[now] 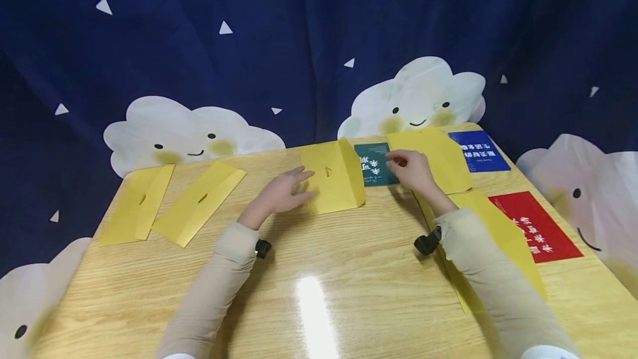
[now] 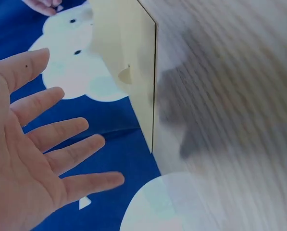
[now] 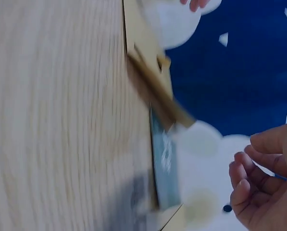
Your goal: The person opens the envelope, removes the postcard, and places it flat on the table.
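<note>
In the head view a yellow envelope (image 1: 329, 181) lies near the table's back edge, its flap raised on the right side. My left hand (image 1: 284, 190) hovers at the envelope's left part with fingers spread, and the left wrist view shows its palm holding nothing. A dark green card (image 1: 376, 165) with white characters lies just right of the flap. Over that card's right edge is my right hand (image 1: 411, 169). Its fingers are loosely bent, and in the right wrist view nothing sits between them.
Two yellow envelopes with folded flaps, a left one (image 1: 132, 206) and a slanted one (image 1: 199, 204), lie at left. On the right are an upper yellow envelope (image 1: 431, 157), a lower yellow envelope (image 1: 493, 237) partly under my forearm, a blue card (image 1: 479, 151) and a red card (image 1: 540, 229).
</note>
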`<state>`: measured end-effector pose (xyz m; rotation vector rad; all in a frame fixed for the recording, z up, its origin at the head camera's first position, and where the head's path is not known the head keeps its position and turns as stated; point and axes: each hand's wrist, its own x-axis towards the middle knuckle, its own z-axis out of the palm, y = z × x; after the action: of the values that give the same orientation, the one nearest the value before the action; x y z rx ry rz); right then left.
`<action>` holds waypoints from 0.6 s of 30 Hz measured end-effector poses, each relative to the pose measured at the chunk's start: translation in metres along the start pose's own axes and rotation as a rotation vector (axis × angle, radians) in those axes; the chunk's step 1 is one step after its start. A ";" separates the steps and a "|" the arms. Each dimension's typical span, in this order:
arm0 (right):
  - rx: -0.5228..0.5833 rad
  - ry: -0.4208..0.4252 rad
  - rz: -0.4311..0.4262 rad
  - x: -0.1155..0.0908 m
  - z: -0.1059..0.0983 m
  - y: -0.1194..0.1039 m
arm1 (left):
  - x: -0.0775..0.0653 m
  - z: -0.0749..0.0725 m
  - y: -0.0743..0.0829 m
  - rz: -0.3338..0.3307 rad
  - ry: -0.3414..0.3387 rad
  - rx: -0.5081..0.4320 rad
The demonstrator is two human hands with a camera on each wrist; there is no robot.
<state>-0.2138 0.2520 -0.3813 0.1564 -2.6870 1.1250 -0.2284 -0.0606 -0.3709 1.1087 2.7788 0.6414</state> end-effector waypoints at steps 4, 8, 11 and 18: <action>0.040 -0.044 -0.055 -0.015 0.002 -0.017 | -0.020 -0.002 -0.001 0.025 0.068 -0.048; 0.073 -0.062 -0.088 -0.028 0.007 -0.031 | -0.037 -0.002 -0.001 0.064 0.127 -0.084; 0.098 -0.077 -0.119 -0.036 0.012 -0.040 | -0.047 -0.004 -0.001 0.084 0.156 -0.111; 0.112 -0.118 -0.195 -0.052 0.024 -0.054 | -0.071 -0.007 0.000 0.051 0.180 -0.147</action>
<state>-0.1575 0.1978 -0.3729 0.5074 -2.6377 1.2402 -0.1778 -0.1104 -0.3697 1.1481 2.8004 0.9802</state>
